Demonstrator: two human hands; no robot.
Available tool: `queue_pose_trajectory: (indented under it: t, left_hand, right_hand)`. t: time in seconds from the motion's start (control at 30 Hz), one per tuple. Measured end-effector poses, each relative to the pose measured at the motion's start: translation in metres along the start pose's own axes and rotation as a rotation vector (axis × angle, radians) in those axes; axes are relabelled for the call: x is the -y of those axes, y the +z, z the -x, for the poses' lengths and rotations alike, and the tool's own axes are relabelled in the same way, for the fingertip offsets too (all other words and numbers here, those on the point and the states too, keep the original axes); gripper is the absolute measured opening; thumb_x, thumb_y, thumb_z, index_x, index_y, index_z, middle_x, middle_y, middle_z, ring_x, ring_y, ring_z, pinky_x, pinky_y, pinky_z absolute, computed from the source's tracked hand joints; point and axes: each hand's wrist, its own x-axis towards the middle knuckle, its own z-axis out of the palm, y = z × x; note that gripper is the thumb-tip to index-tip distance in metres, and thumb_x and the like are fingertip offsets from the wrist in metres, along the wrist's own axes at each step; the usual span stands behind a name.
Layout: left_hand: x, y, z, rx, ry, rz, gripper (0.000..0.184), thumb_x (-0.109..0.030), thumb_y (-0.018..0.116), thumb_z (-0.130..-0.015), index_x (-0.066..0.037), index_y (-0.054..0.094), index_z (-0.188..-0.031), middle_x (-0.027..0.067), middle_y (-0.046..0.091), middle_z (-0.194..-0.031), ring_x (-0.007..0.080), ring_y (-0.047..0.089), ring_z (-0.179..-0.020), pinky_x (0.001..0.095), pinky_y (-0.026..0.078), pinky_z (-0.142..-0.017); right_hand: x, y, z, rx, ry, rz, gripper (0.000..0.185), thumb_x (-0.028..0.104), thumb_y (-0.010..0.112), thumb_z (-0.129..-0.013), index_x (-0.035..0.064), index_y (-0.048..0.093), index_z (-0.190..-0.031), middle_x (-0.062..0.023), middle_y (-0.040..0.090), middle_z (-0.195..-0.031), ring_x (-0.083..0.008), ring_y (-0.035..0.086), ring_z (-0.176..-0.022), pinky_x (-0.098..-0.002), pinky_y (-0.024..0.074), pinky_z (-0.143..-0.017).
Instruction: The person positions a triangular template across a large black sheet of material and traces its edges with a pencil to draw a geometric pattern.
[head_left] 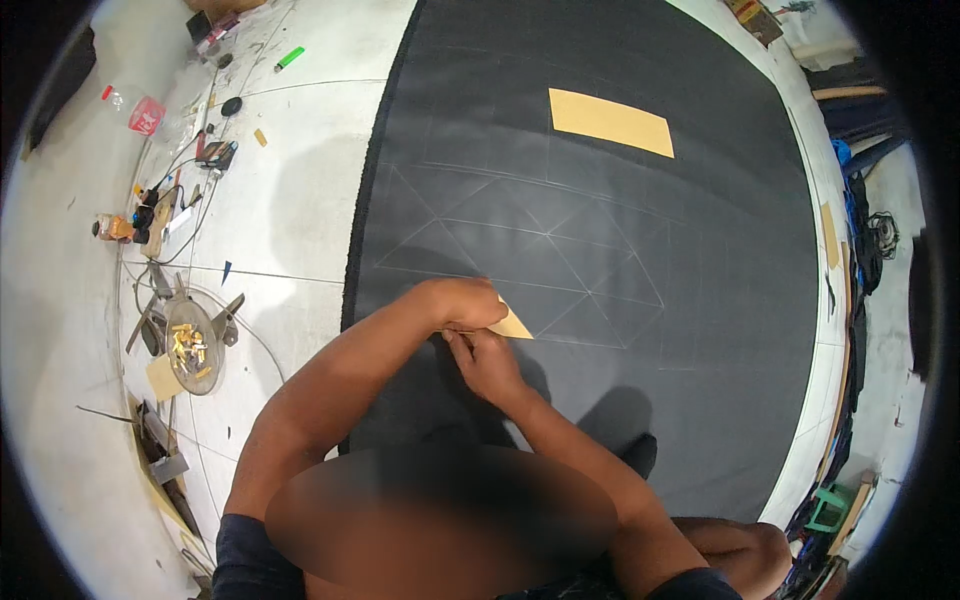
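Note:
A large black fabric sheet (700,280) lies on the floor, marked with thin pale lines that form triangles and long straight rows. My left hand (465,303) is closed over a yellow triangular card (514,322), holding it against the fabric; one pointed corner sticks out to the right. Just below it, my right hand (490,362) is closed, its fingers pinched together at the card's lower edge. Whatever is in that pinch is too small and covered to make out. Farther up the fabric lies a yellow rectangular card (612,124).
On the white tiles at left are a green lighter (290,60), a plastic bottle (133,110), cables, and a round dish (190,345) with cigarette butts. Along the right wall stand a green stool (830,508) and dark cloth (850,90). My knee (755,550) rests at the fabric's near edge.

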Motion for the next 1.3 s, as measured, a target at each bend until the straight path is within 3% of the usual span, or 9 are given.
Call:
queue_pose_trajectory:
  t: [0.37, 0.5, 0.67, 0.73, 0.97, 1.03, 1.13, 1.2, 1.3]
  left_hand:
    - [-0.009, -0.005, 0.011, -0.064, -0.005, 0.046, 0.049, -0.030, 0.054, -0.087, 0.016, 0.068, -0.098, 0.0322, 0.071, -0.103, 0.0360, 0.071, -0.086, 0.0468, 0.053, -0.078]
    - [0.008, 0.002, -0.002, -0.068, 0.203, -0.058, 0.052, -0.031, 0.053, -0.089, 0.017, 0.068, -0.099, 0.0341, 0.070, -0.109, 0.0398, 0.072, -0.092, 0.0483, 0.053, -0.083]
    - [0.001, 0.006, -0.005, -0.158, 0.132, -0.041, 0.051, -0.031, 0.053, -0.090, 0.016, 0.068, -0.100, 0.0358, 0.068, -0.111, 0.0421, 0.070, -0.097, 0.0498, 0.051, -0.088]
    - [-0.003, 0.002, -0.007, -0.005, -0.013, -0.157, 0.054, -0.036, 0.043, -0.098, 0.002, 0.070, -0.125, 0.0259, 0.062, -0.138, 0.0407, 0.060, -0.129, 0.0507, 0.046, -0.107]
    - [0.010, 0.004, -0.017, 0.032, 0.090, -0.192, 0.053, -0.036, 0.044, -0.097, 0.001, 0.069, -0.126, 0.0249, 0.064, -0.135, 0.0419, 0.063, -0.123, 0.0516, 0.047, -0.104]
    - [0.006, 0.005, -0.009, -0.098, 0.091, -0.035, 0.050, -0.034, 0.055, -0.091, 0.012, 0.069, -0.104, 0.0334, 0.070, -0.108, 0.0425, 0.071, -0.093, 0.0509, 0.051, -0.087]
    - [0.009, 0.006, -0.012, -0.126, 0.170, -0.067, 0.050, -0.034, 0.056, -0.089, 0.012, 0.070, -0.104, 0.0326, 0.071, -0.107, 0.0425, 0.070, -0.093, 0.0506, 0.051, -0.087]
    - [0.006, 0.004, -0.007, -0.125, 0.146, -0.056, 0.051, -0.035, 0.057, -0.089, 0.011, 0.070, -0.105, 0.0326, 0.071, -0.107, 0.0423, 0.070, -0.093, 0.0503, 0.051, -0.086]
    - [0.002, 0.001, -0.003, -0.107, 0.104, -0.015, 0.051, -0.035, 0.057, -0.087, 0.011, 0.071, -0.105, 0.0327, 0.071, -0.107, 0.0420, 0.071, -0.094, 0.0501, 0.051, -0.086]
  right_hand:
    - [-0.009, -0.005, -0.001, 0.025, 0.059, 0.154, 0.022, 0.018, 0.064, -0.102, -0.0015, 0.070, -0.111, -0.0253, 0.073, -0.099, -0.0444, 0.070, -0.091, -0.0478, 0.0548, -0.079]
    - [-0.024, -0.056, 0.022, -0.061, 0.030, 0.206, 0.023, 0.019, 0.063, -0.103, -0.0012, 0.067, -0.113, -0.0251, 0.073, -0.100, -0.0430, 0.071, -0.092, -0.0455, 0.0555, -0.079]
    - [-0.039, -0.096, 0.046, -0.182, 0.283, 0.234, 0.023, 0.020, 0.059, -0.104, -0.0006, 0.067, -0.109, -0.0243, 0.072, -0.095, -0.0445, 0.071, -0.089, -0.0467, 0.0555, -0.077]
    - [-0.046, -0.096, 0.049, -0.206, 0.282, 0.161, 0.022, 0.020, 0.060, -0.104, -0.0005, 0.067, -0.108, -0.0237, 0.072, -0.094, -0.0439, 0.071, -0.088, -0.0462, 0.0556, -0.076]
    - [-0.050, -0.094, 0.052, -0.212, 0.275, 0.215, 0.022, 0.020, 0.060, -0.104, 0.0002, 0.066, -0.109, -0.0230, 0.073, -0.094, -0.0413, 0.072, -0.086, -0.0459, 0.0556, -0.075]
    - [-0.043, -0.094, 0.049, -0.224, 0.271, 0.188, 0.021, 0.020, 0.060, -0.104, 0.0004, 0.066, -0.109, -0.0228, 0.073, -0.094, -0.0412, 0.072, -0.085, -0.0460, 0.0556, -0.075]
    - [-0.035, -0.084, 0.044, -0.192, 0.228, 0.306, 0.020, 0.019, 0.060, -0.104, 0.0011, 0.066, -0.110, -0.0223, 0.072, -0.094, -0.0425, 0.071, -0.085, -0.0477, 0.0553, -0.075]
    - [-0.038, -0.065, 0.037, -0.116, 0.025, 0.318, 0.022, 0.021, 0.061, -0.104, 0.0004, 0.066, -0.112, -0.0233, 0.073, -0.095, -0.0429, 0.071, -0.087, -0.0469, 0.0556, -0.078]
    - [-0.017, -0.033, 0.021, -0.076, 0.054, 0.254, 0.020, 0.018, 0.062, -0.102, 0.0021, 0.068, -0.112, -0.0243, 0.071, -0.089, -0.0451, 0.069, -0.084, -0.0520, 0.0536, -0.077]
